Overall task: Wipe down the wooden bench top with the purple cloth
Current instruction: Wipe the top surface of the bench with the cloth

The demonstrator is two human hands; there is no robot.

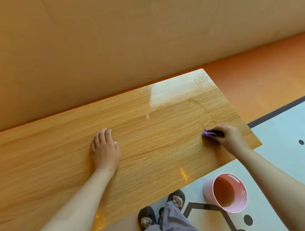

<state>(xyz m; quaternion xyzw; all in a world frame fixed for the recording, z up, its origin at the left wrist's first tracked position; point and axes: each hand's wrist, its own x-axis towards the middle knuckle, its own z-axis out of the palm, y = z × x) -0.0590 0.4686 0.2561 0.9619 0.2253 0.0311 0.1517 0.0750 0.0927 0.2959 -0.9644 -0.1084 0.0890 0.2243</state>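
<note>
The wooden bench top (pixel 150 138) stretches from the left edge of view to a right end near the middle right, set against a tan wall. My right hand (pixel 227 135) presses a bunched purple cloth (pixel 207 133) onto the wood close to the bench's right end. Only a small part of the cloth shows past my fingers. My left hand (pixel 104 152) lies flat, palm down, on the middle of the bench with nothing in it. A glossy wet-looking patch shines on the far right corner of the top.
A pink bucket (pixel 225 192) stands on the floor just off the bench's front right edge. My slippered feet (pixel 161 208) stand at the front edge. A pale patterned mat (pixel 282 139) covers the floor at right, with orange floor beyond it.
</note>
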